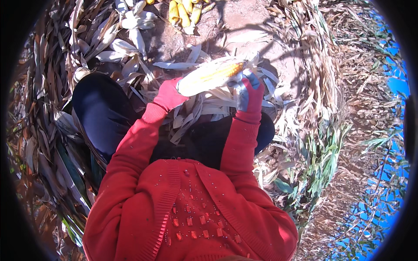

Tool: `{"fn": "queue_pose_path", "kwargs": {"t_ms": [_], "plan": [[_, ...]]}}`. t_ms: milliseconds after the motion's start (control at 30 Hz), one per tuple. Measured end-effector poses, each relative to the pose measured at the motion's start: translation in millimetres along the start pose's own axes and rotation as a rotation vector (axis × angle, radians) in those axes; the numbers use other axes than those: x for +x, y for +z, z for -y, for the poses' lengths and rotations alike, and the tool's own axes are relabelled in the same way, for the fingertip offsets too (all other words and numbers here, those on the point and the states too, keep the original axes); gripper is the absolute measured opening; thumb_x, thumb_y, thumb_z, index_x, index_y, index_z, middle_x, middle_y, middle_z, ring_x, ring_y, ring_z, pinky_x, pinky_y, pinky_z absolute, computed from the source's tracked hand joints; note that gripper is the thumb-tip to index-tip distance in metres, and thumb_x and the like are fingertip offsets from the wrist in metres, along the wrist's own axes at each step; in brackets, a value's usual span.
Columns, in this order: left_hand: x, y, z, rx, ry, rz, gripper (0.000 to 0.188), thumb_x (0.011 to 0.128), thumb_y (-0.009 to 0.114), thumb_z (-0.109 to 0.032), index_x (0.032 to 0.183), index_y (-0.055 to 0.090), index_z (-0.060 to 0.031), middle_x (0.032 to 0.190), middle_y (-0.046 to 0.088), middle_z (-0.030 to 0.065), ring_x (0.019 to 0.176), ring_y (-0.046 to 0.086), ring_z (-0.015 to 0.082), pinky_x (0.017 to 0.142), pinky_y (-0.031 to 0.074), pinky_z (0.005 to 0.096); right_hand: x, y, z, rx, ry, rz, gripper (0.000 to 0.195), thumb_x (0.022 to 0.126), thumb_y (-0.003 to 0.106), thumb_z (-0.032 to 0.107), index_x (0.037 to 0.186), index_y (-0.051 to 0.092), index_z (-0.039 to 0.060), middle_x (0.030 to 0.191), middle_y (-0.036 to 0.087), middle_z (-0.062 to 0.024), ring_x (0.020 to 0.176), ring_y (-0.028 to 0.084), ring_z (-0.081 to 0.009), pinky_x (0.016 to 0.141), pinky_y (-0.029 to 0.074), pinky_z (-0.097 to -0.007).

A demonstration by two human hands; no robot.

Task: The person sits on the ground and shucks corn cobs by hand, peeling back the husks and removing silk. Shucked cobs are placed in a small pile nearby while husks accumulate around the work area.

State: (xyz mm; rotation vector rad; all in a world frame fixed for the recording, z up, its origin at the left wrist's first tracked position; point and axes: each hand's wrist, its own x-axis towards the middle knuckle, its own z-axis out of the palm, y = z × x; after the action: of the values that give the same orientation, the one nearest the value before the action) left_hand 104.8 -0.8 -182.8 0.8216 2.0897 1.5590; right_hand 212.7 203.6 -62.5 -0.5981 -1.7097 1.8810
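Observation:
An ear of corn [212,75], partly in its pale husk, lies slantwise between my two gloved hands, with yellow kernels bared along its right part. My left hand [171,94], in a red and grey glove, grips the ear's lower left end. At the other end is my right hand [249,89], gloved alike, its fingers closed on pale husk beside the tip. Loose husk leaves [217,101] lie beneath the ear, around my folded legs. Bright glare hides detail on the husk.
Husked yellow cobs [183,14] lie on the bare soil at the top. Ears in pale husks [125,49] are heaped at upper left. Dry corn stalks [42,114] are piled along the left, and more stalks [321,75] with green leaves line the right.

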Motion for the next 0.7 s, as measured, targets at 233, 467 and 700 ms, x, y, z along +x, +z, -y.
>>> {"fn": "queue_pose_path", "kwargs": {"t_ms": [233, 467, 700], "plan": [[2, -2, 0, -0.015, 0.011, -0.014, 0.054, 0.061, 0.08, -0.016, 0.111, 0.064, -0.0057, 0.101, 0.068, 0.0165, 0.094, 0.066, 0.0302, 0.083, 0.051, 0.0343, 0, 3, -2, -0.019, -0.051, -0.019, 0.018, 0.087, 0.056, 0.012, 0.097, 0.062, -0.0026, 0.082, 0.063, -0.009, 0.071, 0.064, -0.019, 0.065, 0.056, -0.0322], [1, -3, -11, 0.1, -0.04, 0.024, 0.051, 0.063, 0.078, -0.019, 0.11, 0.064, -0.0082, 0.1, 0.068, 0.0166, 0.093, 0.065, 0.0325, 0.081, 0.052, 0.0355, 1, 12, 0, 0.092, -0.073, -0.046, 0.014, 0.088, 0.056, 0.005, 0.099, 0.059, -0.0019, 0.082, 0.06, -0.0058, 0.068, 0.062, -0.0142, 0.064, 0.056, -0.0298], [-7, 3, -15, -0.168, -0.097, 0.16, 0.046, 0.069, 0.075, -0.015, 0.111, 0.063, -0.0031, 0.091, 0.069, 0.0095, 0.084, 0.066, 0.0223, 0.077, 0.051, 0.0333, 4, 4, -5, 0.081, -0.042, -0.182, 0.01, 0.087, 0.054, 0.002, 0.096, 0.06, 0.0008, 0.084, 0.062, -0.0061, 0.066, 0.061, -0.0133, 0.065, 0.053, -0.0271]]}}
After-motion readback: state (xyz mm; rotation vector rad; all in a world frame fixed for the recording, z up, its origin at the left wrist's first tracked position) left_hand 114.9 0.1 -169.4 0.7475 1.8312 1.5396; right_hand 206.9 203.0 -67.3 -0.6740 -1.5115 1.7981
